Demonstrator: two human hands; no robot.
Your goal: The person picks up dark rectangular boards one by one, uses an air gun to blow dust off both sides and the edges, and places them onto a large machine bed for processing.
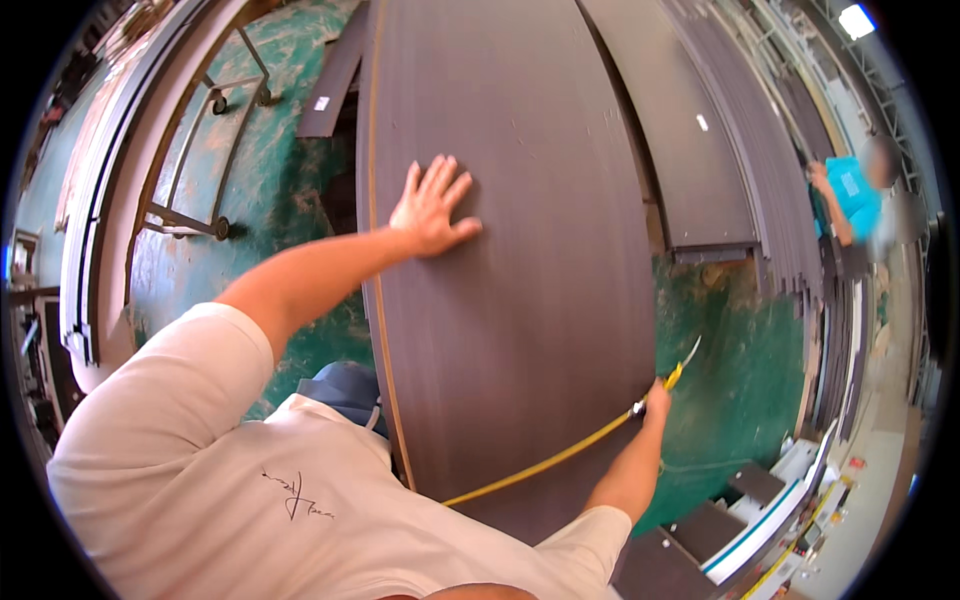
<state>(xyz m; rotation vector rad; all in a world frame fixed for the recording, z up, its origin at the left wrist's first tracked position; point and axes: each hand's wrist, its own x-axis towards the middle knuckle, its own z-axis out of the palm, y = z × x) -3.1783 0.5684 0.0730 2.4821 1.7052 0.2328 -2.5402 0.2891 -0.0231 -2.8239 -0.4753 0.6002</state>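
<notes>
A large dark brown board (510,220) with a lighter wood-coloured left edge stretches away in front of me. My left hand (433,208) lies flat on it near that left edge, fingers spread, holding nothing. At the board's near right edge, my right hand (657,398) is closed on a yellow measuring tape (560,457). The tape runs across the near part of the board, sagging in a curve towards my body, where my shirt hides its other end. Beyond my right fingers a yellow piece with a pale curved tip sticks out; a small dark and silver part shows beside the hand.
More dark boards (685,130) are stacked at the right. A wheeled metal cart (215,190) stands on the green floor (725,390) to the left, beside long stacked panels (110,190). Offcuts (705,525) lie at lower right. A person in a blue shirt (853,195) is far right.
</notes>
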